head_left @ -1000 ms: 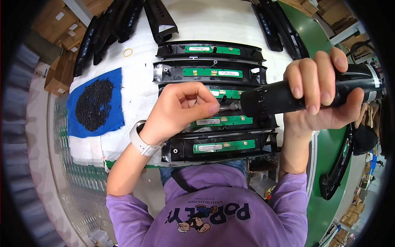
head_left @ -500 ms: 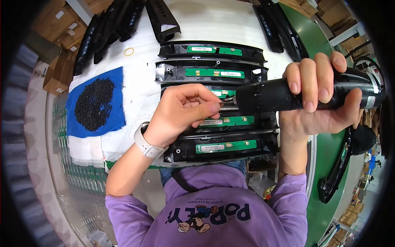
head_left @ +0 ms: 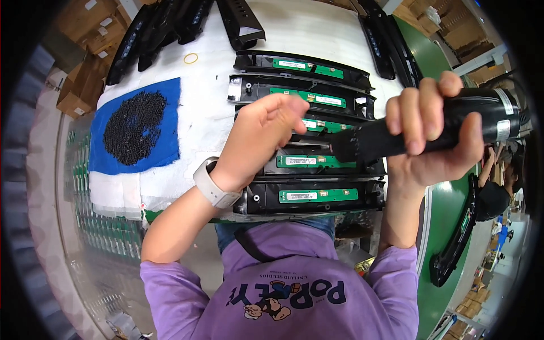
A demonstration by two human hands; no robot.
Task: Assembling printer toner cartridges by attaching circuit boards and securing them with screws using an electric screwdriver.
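Note:
A black electric screwdriver [head_left: 371, 141] lies in my right hand [head_left: 416, 165], fingers wrapped round its body. Its thin bit points left, above the row of black plastic trim pieces [head_left: 262, 197]. Green circuit boards [head_left: 314, 196] are set in these pieces. Just left of the bit, my left hand [head_left: 252, 130] hovers over the row, fingers curled and thumb pressed to the fingertips. Whatever may be in that pinch is too small or hidden to make out. Further left, a heap of small black screws [head_left: 131, 127] covers much of a blue cloth [head_left: 171, 116].
A yellowish ring [head_left: 191, 58] and a single small screw [head_left: 216, 77] lie on the white table covering [head_left: 201, 107]. More black trim pieces [head_left: 241, 28] line the far side. A green surface [head_left: 447, 226] runs along the right, where another person [head_left: 492, 195] is partly visible.
My left hand has come away from the screwdriver's bit and risen toward the far side. The screwdriver has tilted, its tip dipping slightly toward the trim pieces. The whole view has shifted a little.

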